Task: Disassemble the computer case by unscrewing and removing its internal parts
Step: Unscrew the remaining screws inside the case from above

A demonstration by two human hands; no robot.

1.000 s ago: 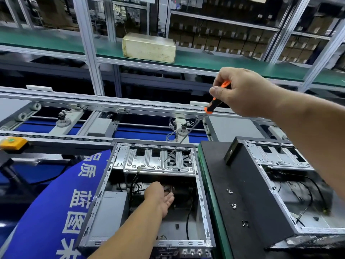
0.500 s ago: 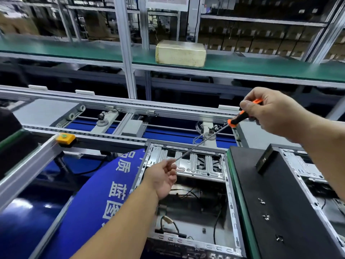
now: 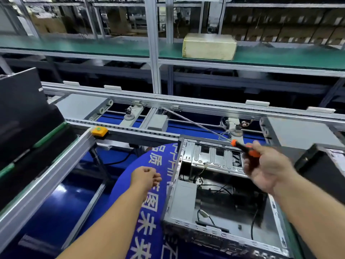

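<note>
Both hands are off the work: my right hand grips the orange-and-black-handled screwdriver, its long steel shaft slanting up and left over the conveyor rail. My left hand hovers with fingers loosely curled above the blue printed banner, just left of the case; whether it pinches a screw I cannot tell. The open grey sheet-metal computer case sits at the bench's near right, beside the green-edged mat, black cables loose inside. My worry: that long shaft swinging could snag the conveyor wiring, and any screw let go over the banner could roll into the gap beside the rail.
</note>
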